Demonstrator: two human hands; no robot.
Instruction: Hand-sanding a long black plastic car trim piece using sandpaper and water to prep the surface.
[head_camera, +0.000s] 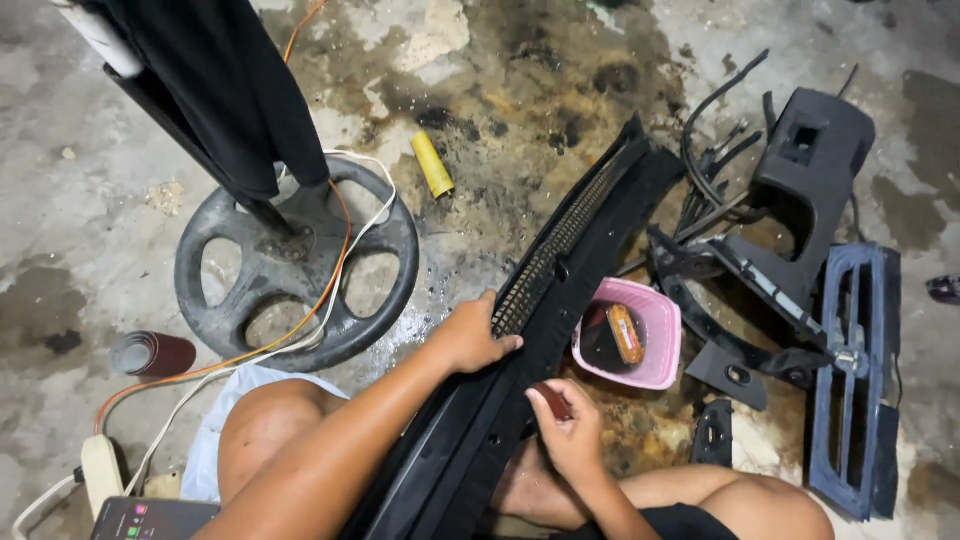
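Long black plastic grille panel lies across the knees onto stained concrete; left hand clamps its meshed edge; right hand pinches a small dark red piece; pink plastic basket just beside; round black fan base well apart.

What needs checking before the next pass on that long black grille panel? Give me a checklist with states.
1. Left hand steadies the long black grille panel: ok.
2. Right hand grips a small dark red piece: ok; what it is, cannot tell.
3. Panel propped across the lap: ok.
4. Pink basket close to the right hand: ok.
5. Orange and white cords apart from the panel: ok.
6. Panel's surface condition: cannot tell.
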